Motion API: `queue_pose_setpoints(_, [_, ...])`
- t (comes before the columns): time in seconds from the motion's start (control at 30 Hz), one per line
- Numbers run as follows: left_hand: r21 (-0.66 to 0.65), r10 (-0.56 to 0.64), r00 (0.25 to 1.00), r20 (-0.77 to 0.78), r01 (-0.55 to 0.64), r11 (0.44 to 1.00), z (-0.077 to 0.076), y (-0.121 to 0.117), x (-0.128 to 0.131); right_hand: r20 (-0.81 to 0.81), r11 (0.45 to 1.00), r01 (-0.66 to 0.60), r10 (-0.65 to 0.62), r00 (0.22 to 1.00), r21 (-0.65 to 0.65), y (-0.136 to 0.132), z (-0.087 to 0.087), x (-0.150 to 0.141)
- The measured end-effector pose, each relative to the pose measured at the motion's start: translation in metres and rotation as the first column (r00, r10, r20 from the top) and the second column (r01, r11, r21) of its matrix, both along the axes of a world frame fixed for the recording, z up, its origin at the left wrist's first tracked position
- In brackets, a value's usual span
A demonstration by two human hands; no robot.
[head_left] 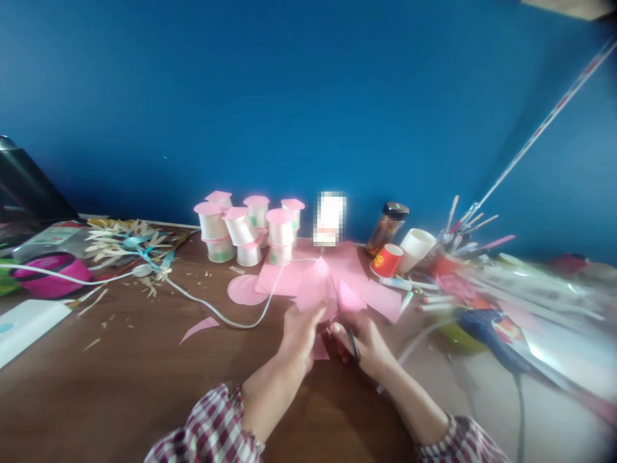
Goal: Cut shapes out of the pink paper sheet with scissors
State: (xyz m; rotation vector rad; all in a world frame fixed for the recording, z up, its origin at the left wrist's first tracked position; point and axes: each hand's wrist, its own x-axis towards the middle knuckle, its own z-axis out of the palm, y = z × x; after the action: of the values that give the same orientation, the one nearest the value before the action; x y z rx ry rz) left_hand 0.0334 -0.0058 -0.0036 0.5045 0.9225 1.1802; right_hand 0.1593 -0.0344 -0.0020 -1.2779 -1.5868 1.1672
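Observation:
Pinched in my left hand [303,331] is a sheet of pink paper [313,286], held up over the brown table. My right hand [364,341] grips a pair of scissors [354,344] with dark handles. Their blades point away from me into the paper, though blur hides how far apart they are. Behind my hands lie more pink sheets [357,260] and a stack of round pink pieces [243,289]. A curved pink scrap [200,328] rests on the table to the left.
Several white cups with pink paper tops [238,225] stand stacked by the blue wall. A white cable [226,321] crosses the table. Right of me are a red paper cup [387,260], a jar [388,228] and a blue glue gun [496,334]. A phone-like screen [330,215] stands at centre.

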Motion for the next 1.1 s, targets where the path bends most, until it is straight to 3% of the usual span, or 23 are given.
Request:
queue_pose_setpoints(0.53, [-0.014, 0.077, 0.997, -0.009, -0.077, 0.997, -0.0048, 0.0036, 0.0003, 0.024, 0.999, 0.020, -0.021, 0.999, 0.039, 0.0005, -0.0008, 0.0018])
queue_pose_setpoints(1.1, [-0.005, 0.078, 0.997, 0.008, -0.078, 0.997, -0.0033, 0.0032, -0.0010, 0.122, 0.994, 0.031, -0.044, 0.991, 0.106, -0.0002, 0.0065, 0.0011])
